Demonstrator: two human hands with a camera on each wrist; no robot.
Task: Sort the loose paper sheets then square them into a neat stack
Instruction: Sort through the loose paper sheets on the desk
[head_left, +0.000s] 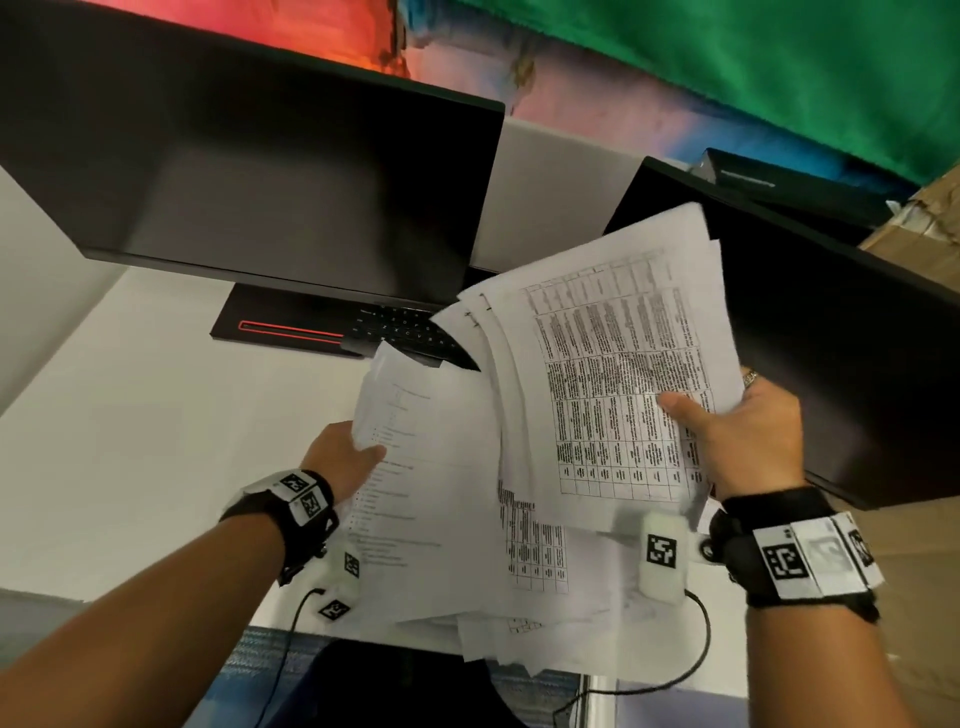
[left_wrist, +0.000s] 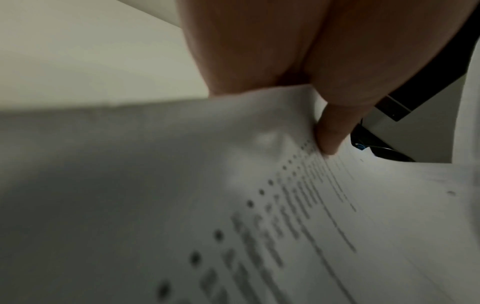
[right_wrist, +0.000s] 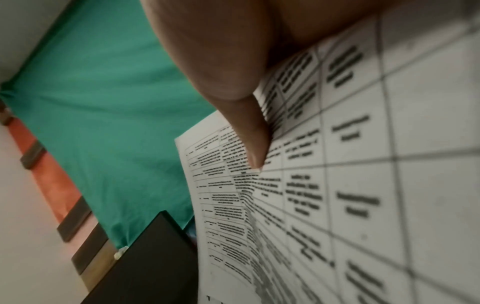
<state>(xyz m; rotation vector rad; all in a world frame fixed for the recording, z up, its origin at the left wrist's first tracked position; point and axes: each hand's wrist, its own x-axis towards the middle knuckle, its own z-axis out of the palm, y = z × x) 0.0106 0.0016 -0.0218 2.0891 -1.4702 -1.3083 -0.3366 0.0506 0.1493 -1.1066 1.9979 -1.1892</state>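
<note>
Both forearms extend over loose white printed sheets (head_left: 457, 545). Left hand (head_left: 343, 457) pinches a bulleted sheet (head_left: 426, 441); right hand (head_left: 743, 441) grips a fanned white table-printed bundle (head_left: 613, 374), long axis pointing away, beside and above the left-hand sheet.

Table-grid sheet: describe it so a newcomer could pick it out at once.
Start at the two dark monitors; between them, above the white desk, the person fans out paper. The right hand grips a fanned bundle, and the table-grid sheet is its top page. Unlike the bulleted sheet in the left hand, it carries a dense ruled table.
</note>
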